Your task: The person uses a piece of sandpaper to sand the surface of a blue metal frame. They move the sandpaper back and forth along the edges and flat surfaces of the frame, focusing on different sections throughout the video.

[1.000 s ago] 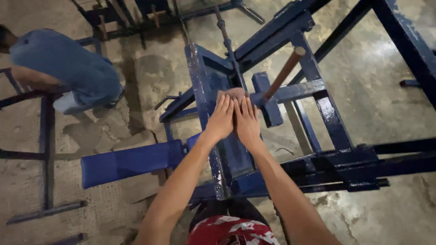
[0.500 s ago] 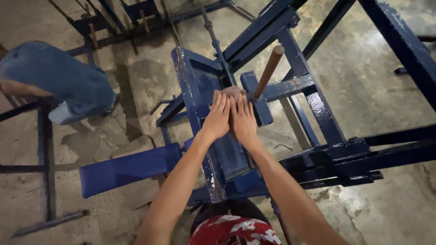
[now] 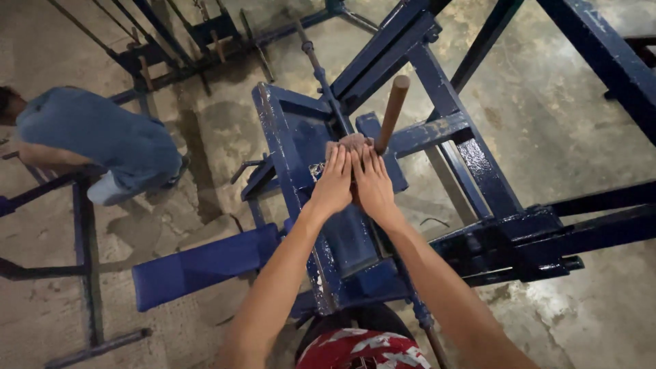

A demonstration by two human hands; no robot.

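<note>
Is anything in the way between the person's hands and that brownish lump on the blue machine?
Nothing visible: the left hand and right hand already lie against the brownish lump. The wooden handle stands just beside it.

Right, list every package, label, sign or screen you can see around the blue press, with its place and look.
None in view: no package, label, sign or screen shows.
The blue metal press carries only worn paint.
The left hand and right hand lie flat on a brownish lump beside the wooden handle.
</note>
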